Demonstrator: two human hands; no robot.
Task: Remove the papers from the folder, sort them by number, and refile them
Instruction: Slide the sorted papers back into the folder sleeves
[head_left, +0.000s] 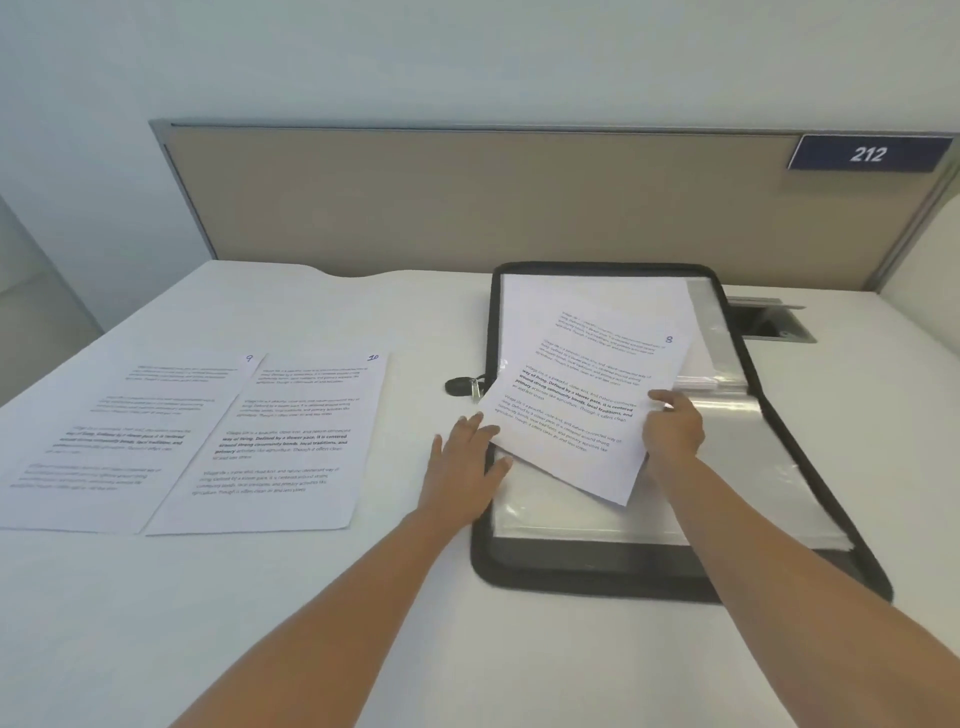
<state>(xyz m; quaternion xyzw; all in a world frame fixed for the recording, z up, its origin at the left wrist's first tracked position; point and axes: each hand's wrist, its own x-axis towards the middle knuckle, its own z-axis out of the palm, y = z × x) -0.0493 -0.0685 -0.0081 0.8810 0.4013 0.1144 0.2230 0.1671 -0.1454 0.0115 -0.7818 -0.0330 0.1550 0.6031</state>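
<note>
A black zip folder (810, 467) lies open on the right of the white desk, with clear plastic sleeves inside. A printed sheet numbered 8 (576, 395) lies tilted over the folder. My right hand (672, 428) pinches its right edge. My left hand (465, 465) rests flat with straight fingers on the folder's left rim, fingertips touching the sheet's lower left corner. Two more printed sheets lie side by side on the desk at the left: the sheet numbered 9 (119, 436) and the sheet numbered 10 (280, 441).
A beige partition panel (467, 202) with a blue sign reading 212 (867, 153) stands along the desk's far edge. A cable port (769, 319) is set in the desk behind the folder. The folder's black zip pull (462, 387) lies left of it.
</note>
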